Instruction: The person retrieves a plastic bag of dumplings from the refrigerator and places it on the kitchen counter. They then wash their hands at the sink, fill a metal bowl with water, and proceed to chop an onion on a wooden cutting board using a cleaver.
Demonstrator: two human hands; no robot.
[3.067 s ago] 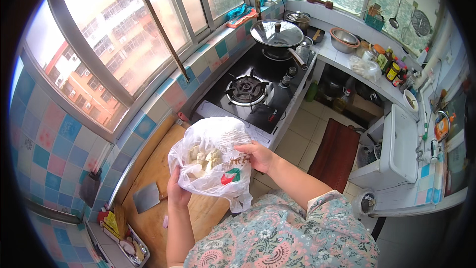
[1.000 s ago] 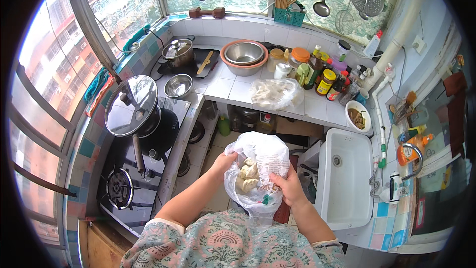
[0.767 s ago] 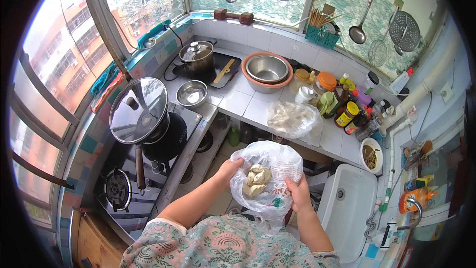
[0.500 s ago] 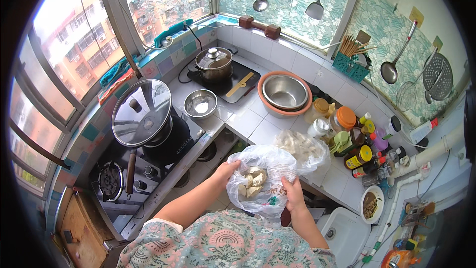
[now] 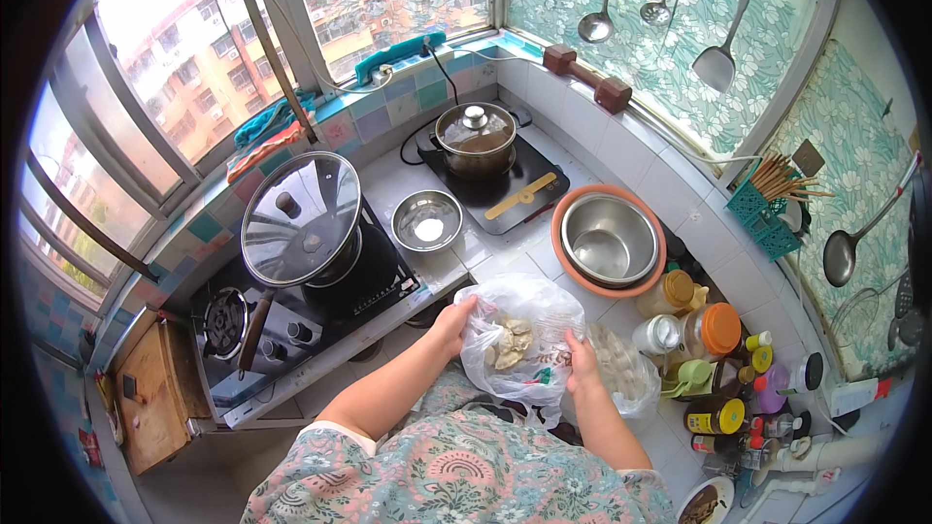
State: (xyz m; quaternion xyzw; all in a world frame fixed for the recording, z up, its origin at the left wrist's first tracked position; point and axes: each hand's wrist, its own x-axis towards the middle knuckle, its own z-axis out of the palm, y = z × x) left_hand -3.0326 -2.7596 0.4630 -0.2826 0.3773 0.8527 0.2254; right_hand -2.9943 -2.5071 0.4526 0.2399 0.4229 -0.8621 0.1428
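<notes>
My left hand [image 5: 452, 324] and my right hand [image 5: 582, 365] are both closed on opposite sides of a thin, clear plastic bag [image 5: 539, 349]. Its mouth is spread open between them, in front of my body. Several pale, beige lumps [image 5: 513, 342] lie inside; their kind is hard to make out. Partly behind my right hand, a second clear bag [image 5: 626, 374] rests on the counter with pale pieces in it. Ahead of the held bag stands a small steel bowl [image 5: 427, 221] on the counter.
A lidded wok [image 5: 303, 218] sits on the gas stove at left. Farther back, a lidded pot [image 5: 476, 141] stands on an induction cooktop [image 5: 442, 173]. Steel basins nest in an orange basin [image 5: 564, 267]. Jars and bottles [image 5: 716, 330] crowd the right; utensils [image 5: 716, 68] hang above.
My view has turned left, so the counter shifts rightward in it. Both hands have carried the open bag left, away from the second bag on the counter. My grip stays the same.
</notes>
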